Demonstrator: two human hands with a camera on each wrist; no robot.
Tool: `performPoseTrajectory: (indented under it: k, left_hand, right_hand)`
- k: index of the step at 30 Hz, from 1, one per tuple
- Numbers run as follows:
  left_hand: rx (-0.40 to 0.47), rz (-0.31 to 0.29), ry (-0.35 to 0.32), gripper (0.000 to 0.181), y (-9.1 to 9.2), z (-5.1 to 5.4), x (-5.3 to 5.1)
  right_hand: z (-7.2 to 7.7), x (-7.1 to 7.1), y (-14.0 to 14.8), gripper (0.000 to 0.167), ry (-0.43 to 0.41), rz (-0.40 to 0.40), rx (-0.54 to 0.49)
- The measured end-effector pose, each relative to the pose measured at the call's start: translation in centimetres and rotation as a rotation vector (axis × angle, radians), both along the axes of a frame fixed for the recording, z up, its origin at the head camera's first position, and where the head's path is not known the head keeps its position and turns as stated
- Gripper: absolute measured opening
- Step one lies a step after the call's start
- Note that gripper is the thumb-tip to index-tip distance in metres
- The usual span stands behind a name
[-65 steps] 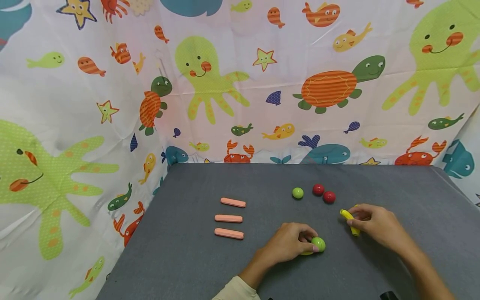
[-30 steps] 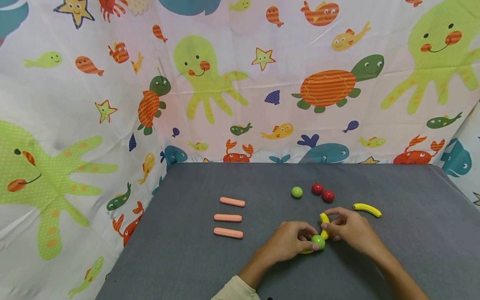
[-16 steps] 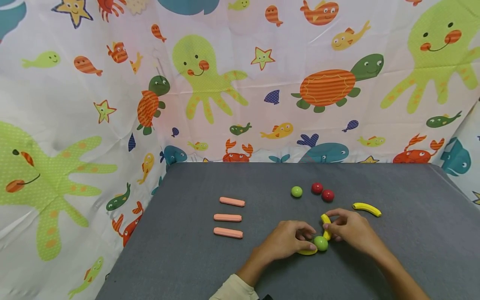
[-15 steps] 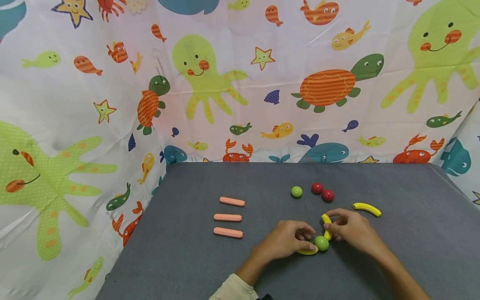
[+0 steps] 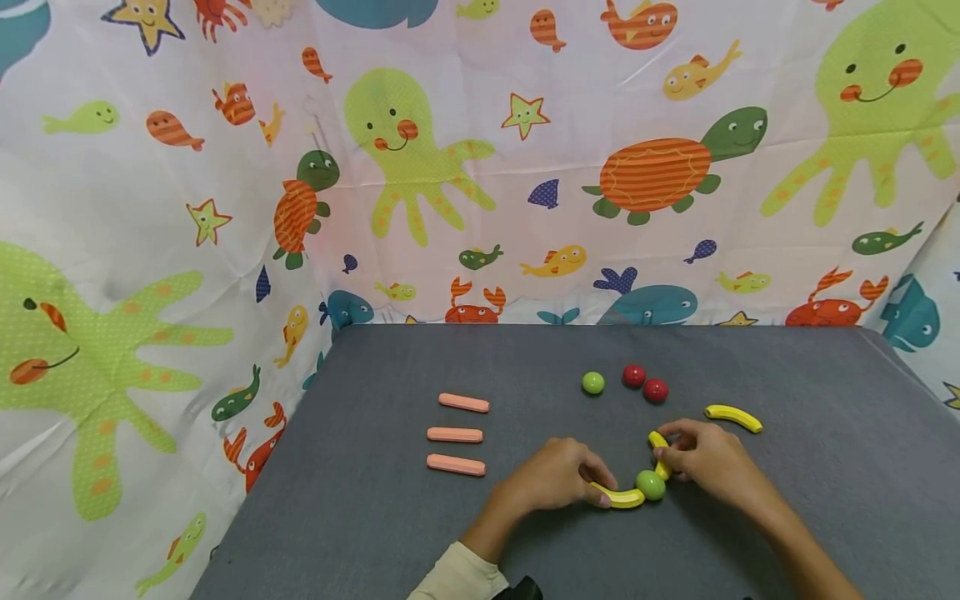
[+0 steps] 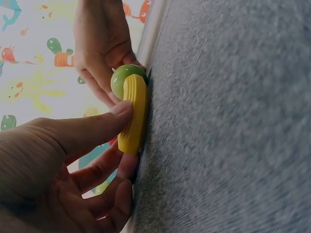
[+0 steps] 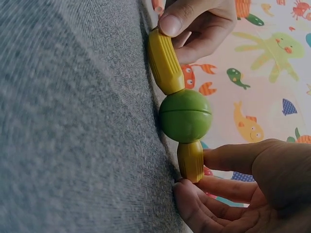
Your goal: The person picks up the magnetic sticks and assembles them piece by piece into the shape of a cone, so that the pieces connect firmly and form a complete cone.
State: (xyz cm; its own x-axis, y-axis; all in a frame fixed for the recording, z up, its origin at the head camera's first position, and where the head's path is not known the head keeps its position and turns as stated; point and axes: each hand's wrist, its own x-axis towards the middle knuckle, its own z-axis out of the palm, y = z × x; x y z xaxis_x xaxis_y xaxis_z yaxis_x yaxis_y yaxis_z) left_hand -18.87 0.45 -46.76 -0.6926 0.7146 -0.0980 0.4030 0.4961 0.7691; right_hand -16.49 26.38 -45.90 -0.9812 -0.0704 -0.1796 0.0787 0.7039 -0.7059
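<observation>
My left hand (image 5: pixel 557 477) pinches the outer end of a curved yellow piece (image 5: pixel 624 499) lying on the grey table. A green ball (image 5: pixel 650 485) touches that piece's right end. Beyond the ball stands a second yellow piece (image 5: pixel 658 450), angled away and pinched by my right hand (image 5: pixel 708 458). In the right wrist view the green ball (image 7: pixel 185 115) sits between the two yellow pieces, touching both. The left wrist view has my thumb on the near yellow piece (image 6: pixel 135 114), partly covering the green ball (image 6: pixel 127 80).
Three pink sticks (image 5: pixel 455 435) lie in a column at the left. Further back are another green ball (image 5: pixel 593 383) and two red balls (image 5: pixel 633 376). A loose yellow piece (image 5: pixel 733 417) lies behind my right hand. A patterned cloth (image 5: pixel 555 167) hangs behind the table.
My left hand has let go of the green ball and now pinches the near yellow piece. Ball and both yellow pieces have shifted slightly right. Earlier, my right hand brought its yellow piece leftward.
</observation>
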Motion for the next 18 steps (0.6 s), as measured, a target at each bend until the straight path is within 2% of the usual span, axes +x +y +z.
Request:
performPoseTrajectory:
  k: [8,14,18]
  left_hand:
    - [0.002,-0.054,0.017,0.018,0.5,-0.2,0.4]
    - [-0.014,-0.082,-0.026,0.023,1.1,-0.1,1.1]
    - [-0.031,-0.098,0.0,0.024,1.7,0.0,1.8]
  right_hand:
    - [-0.1,0.0,-0.3,0.05,0.037,0.032,0.06]
    - [-0.3,0.2,-0.6,0.042,0.1,0.037,0.045]
    - [-0.5,0.3,-0.8,0.035,0.13,0.041,0.008]
